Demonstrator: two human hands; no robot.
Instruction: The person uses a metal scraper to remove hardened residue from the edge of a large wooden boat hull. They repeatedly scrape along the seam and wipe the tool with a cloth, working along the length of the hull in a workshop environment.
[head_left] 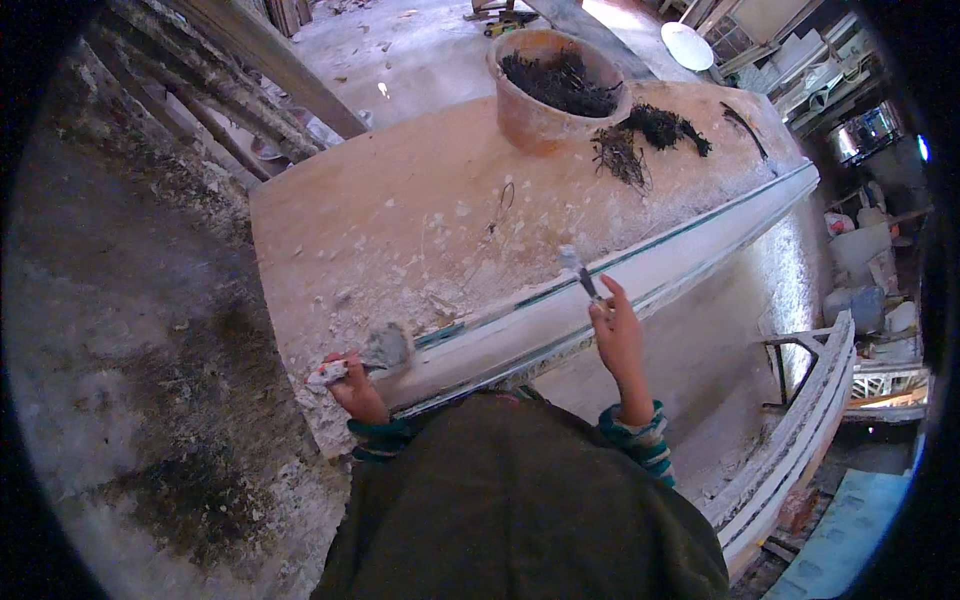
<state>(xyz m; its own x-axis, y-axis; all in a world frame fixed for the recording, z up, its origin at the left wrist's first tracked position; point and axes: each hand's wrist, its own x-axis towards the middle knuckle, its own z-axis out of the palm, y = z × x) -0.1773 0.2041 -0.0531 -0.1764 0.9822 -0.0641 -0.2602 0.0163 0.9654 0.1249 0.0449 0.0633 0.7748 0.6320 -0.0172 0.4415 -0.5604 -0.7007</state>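
Note:
My left hand [357, 390] is closed round the pale, red-marked handle of a broad scraper [387, 348], its grey blade smeared with plaster-like stuff. That blade is at the left end of a long white moulding [640, 275] with teal strips along it. My right hand [618, 330] grips a narrow putty knife [584, 278]. White paste coats the knife's tip, which is over the far edge of the moulding. Beneath lies a tan board [400, 215], spattered with white crumbs.
A tub [515, 110] of black fibres stands at the board's far side, with black fibre clumps [655, 125] beside it. Another white curved moulding [790, 450] is at the right. Timber posts [270, 60] lean at the upper left. A blue sheet [845, 535] lies lower right.

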